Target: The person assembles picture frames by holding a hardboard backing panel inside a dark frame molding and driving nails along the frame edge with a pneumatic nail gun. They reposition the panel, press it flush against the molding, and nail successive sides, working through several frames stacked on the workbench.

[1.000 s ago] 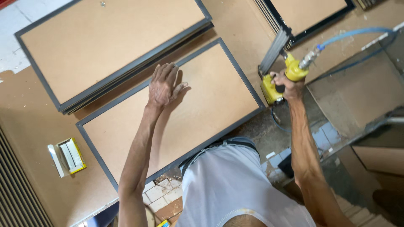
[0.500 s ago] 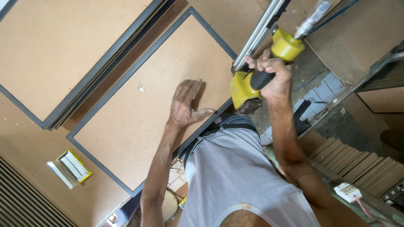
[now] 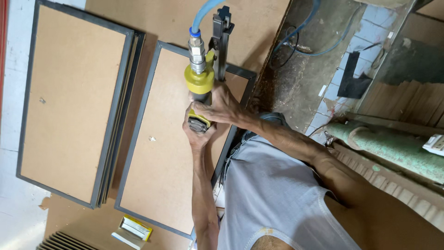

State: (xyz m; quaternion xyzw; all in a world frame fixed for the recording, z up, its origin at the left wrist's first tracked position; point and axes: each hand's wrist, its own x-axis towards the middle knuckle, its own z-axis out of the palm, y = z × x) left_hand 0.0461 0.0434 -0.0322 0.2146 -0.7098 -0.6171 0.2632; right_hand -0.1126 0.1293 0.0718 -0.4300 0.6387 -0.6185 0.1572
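Both hands now on the yellow pneumatic staple gun (image 3: 201,85): right hand (image 3: 217,107) wrapped round its grip, left hand (image 3: 196,134), a second ago flat on the board, cupping its base. Gun now over the dark-framed brown backing board (image 3: 162,157). Stacked frames (image 3: 74,102) alongside.

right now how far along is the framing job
Looks done: a stack of backed frames lies aside. In hand: the left hand and right hand grip the stapler over another frame. Left: how many staples it lacks cannot be seen.
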